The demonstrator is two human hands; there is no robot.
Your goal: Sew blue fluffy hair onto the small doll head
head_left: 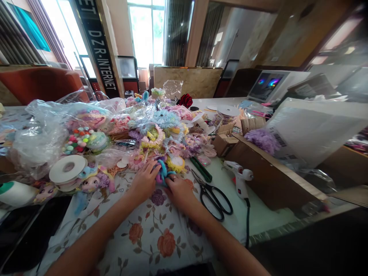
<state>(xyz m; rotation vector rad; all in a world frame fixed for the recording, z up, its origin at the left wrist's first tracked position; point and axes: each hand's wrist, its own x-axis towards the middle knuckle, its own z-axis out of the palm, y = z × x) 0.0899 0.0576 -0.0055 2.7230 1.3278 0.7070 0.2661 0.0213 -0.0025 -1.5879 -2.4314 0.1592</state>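
Note:
Both my hands meet at the middle of a floral tablecloth [155, 234]. My left hand [144, 180] has its fingers curled on a small purple and blue fuzzy craft piece [161, 173]. My right hand [179, 188] pinches the same piece from the right side. Just beyond them lies a heap of pastel craft flowers [161, 138] in yellow, pink and purple. Black-handled scissors [214, 195] lie open to the right of my right hand.
A white glue gun [240, 177] stands right of the scissors, its black cord trailing toward me. Clear plastic bags of pompoms [77, 140] and ribbon spools [67, 168] fill the left. An open cardboard box [267, 172] sits at the right, a laptop [266, 85] behind it.

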